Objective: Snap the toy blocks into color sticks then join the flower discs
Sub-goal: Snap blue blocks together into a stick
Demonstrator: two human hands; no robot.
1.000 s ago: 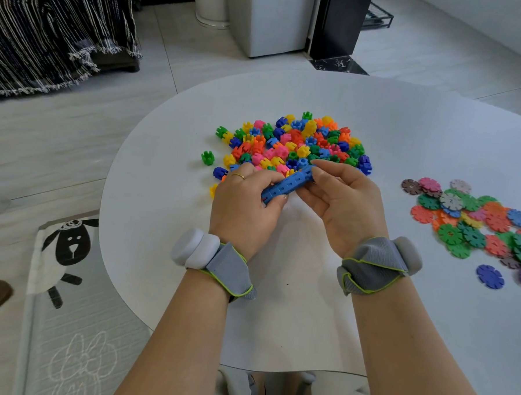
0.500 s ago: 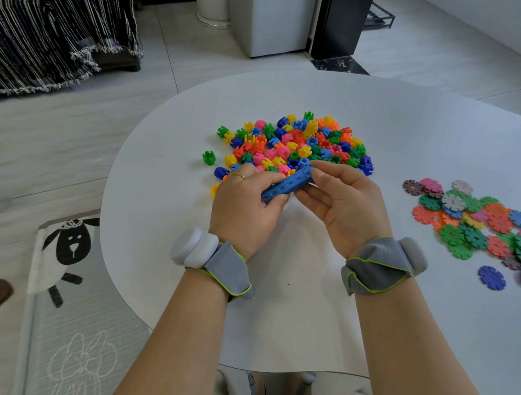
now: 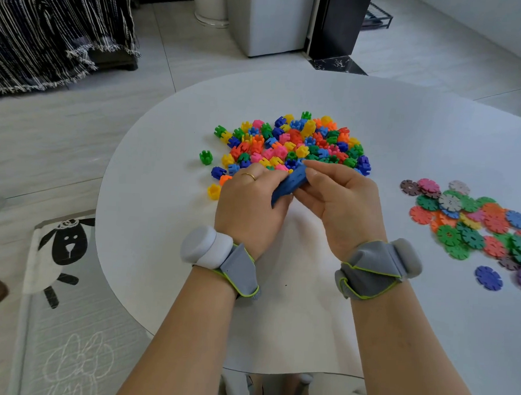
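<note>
**Blue stick gripped in both hands at the edge of the block pile**

Blue stick point(image 3: 290, 185) of snapped blocks lies slanted between the two hands, just above the white counter point(image 3: 149, 221) at the near edge of the loose block pile point(image 3: 295, 141). The left hand point(image 3: 249, 206) curls round its lower end, fingers closed over it, with a thin ring point(image 3: 249, 175) on one finger. The right hand point(image 3: 340, 201) pinches its upper end between thumb and fingertips, close against the nearest blocks of the pile. Blur softens the stick, so its block count cannot be told.

A single green block point(image 3: 206, 157) sits apart to the left of the pile, and a yellow block point(image 3: 213, 191) lies just beside the left hand. Well to the right, the flower discs point(image 3: 475, 220) lie in a flat overlapping heap, with one blue disc point(image 3: 488, 278) on its own nearer the person. Grey bands point(image 3: 370, 272) wrap both wrists. A sheep-print mat point(image 3: 60, 247) lies on the floor, left of the counter.
</note>
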